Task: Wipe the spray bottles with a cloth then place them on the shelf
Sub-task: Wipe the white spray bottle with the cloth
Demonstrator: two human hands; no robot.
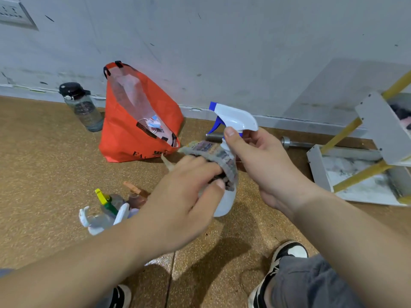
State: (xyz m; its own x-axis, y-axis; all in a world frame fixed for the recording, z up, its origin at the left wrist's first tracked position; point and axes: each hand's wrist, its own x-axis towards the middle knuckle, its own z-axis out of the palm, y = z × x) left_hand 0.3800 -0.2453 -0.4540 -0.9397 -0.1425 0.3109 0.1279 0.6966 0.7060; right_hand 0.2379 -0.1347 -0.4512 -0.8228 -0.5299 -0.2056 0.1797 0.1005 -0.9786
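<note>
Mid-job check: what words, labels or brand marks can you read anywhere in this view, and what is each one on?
"EA": dark letters low on the orange bag; the rest of that print is unreadable.
The black strip label at the bag's opening: too blurred to read.
Print on the water bottle: too blurred to read.
On the white spray bottle and the cloth: no text shows.

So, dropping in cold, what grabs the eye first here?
Dead centre, a white spray bottle with a blue trigger is held above the floor: the right hand grips its neck while the left hand wraps a cloth round its body. Behind, to the left, a bright orange bag stands by the wall; other spray bottles sit on the floor at lower left.
</note>
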